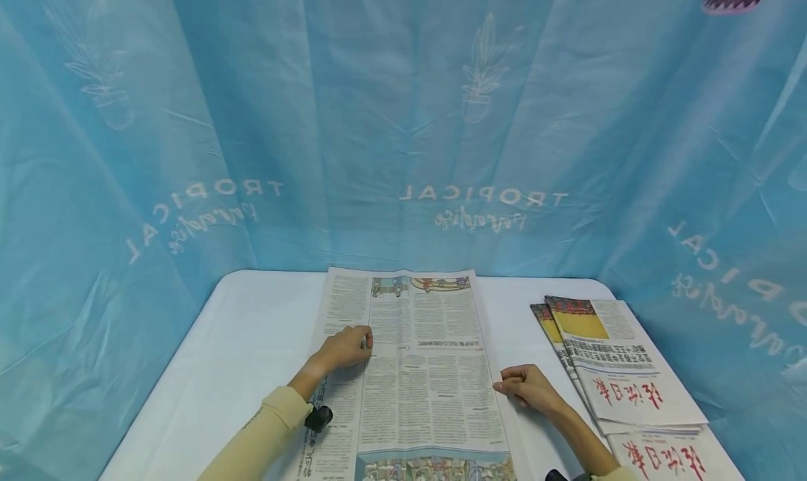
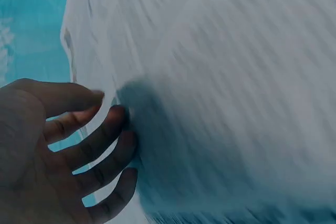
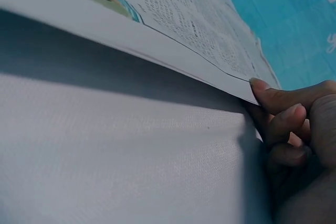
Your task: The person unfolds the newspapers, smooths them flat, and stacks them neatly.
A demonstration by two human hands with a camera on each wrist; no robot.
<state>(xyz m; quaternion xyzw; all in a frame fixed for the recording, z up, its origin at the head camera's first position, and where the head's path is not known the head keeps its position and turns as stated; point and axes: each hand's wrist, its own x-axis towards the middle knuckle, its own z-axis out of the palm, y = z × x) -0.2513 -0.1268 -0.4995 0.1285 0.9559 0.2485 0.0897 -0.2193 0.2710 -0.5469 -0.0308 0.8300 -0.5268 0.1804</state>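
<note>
An unfolded newspaper (image 1: 435, 390) lies lengthwise down the white table, printed text and coloured drawings facing up. My right hand (image 1: 529, 388) pinches its right edge between thumb and fingers. In the right wrist view, that newspaper edge (image 3: 173, 66) is lifted off the tabletop, with the thumb (image 3: 273, 98) on top. Over the left part of the sheet hovers my left hand (image 1: 347, 348), fingers loosely bent. The left wrist view shows its thumb (image 2: 73, 97) apart from the fingers, with nothing seen between them; the paper there is blurred, and whether the fingertips touch it I cannot tell.
Several folded newspapers with red title characters (image 1: 630, 390) are stacked at the right of the table (image 1: 252, 313). A blue curtain (image 1: 378, 131) with white lettering hangs behind the table and along both sides.
</note>
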